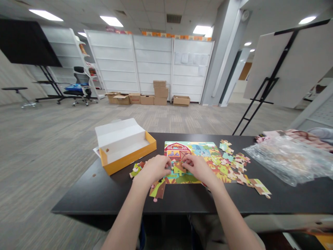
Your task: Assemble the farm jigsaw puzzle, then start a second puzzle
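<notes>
A farm-scene jigsaw puzzle point(203, 150) with a red barn lies on the black table in front of me. My right hand point(199, 169) has its fingertips closed on the right edge of a brown and green puzzle piece point(178, 169), low over the board. My left hand point(155, 169) is at the board's left side, its thumb and fingers curved and apart, with nothing visible between them. Below that hand lie loose puzzle pieces point(157, 190), and another one point(135, 170) is partly hidden behind it. Several more loose pieces point(238, 163) are scattered over and beyond the board's right side.
An open yellow box point(130, 158) with a white inside stands at the table's left. Clear plastic packaging point(291, 158) and folded striped cloth point(309, 137) lie on the right. The black table's point(187, 203) front edge runs under my forearms. Shelves point(153, 62) and cardboard boxes point(160, 93) stand far behind.
</notes>
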Tool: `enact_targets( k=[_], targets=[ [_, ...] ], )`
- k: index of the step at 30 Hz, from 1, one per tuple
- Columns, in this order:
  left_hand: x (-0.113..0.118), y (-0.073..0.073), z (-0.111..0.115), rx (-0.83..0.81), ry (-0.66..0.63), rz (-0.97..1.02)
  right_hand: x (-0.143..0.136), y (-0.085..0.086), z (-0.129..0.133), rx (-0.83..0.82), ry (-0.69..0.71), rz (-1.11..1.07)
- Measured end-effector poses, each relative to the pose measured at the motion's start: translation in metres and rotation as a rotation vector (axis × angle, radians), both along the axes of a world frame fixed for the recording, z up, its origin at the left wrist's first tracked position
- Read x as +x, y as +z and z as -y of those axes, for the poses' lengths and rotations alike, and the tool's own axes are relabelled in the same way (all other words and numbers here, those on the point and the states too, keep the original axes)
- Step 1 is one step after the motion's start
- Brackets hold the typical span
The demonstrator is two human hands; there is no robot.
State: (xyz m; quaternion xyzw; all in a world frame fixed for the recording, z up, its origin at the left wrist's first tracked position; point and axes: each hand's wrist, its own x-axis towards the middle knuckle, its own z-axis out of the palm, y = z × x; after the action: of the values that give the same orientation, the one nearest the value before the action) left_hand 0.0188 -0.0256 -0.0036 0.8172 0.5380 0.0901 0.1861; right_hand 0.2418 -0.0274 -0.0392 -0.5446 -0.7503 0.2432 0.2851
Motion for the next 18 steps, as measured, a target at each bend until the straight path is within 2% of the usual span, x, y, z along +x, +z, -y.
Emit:
enact_targets(
  k=[6, 18],
  targets=[
    [0.0056, 0.0028, -0.001, 0.001, 0.023, -0.036, 0.0069, 0.0031, 0.0019, 0.033, 0.025, 0.106],
    [0.0085, -0.004, -0.0016, 0.063, -0.035, -0.042, 0.0028, 0.0075, 0.0039, 0.047, 0.043, 0.233]
  ],
)
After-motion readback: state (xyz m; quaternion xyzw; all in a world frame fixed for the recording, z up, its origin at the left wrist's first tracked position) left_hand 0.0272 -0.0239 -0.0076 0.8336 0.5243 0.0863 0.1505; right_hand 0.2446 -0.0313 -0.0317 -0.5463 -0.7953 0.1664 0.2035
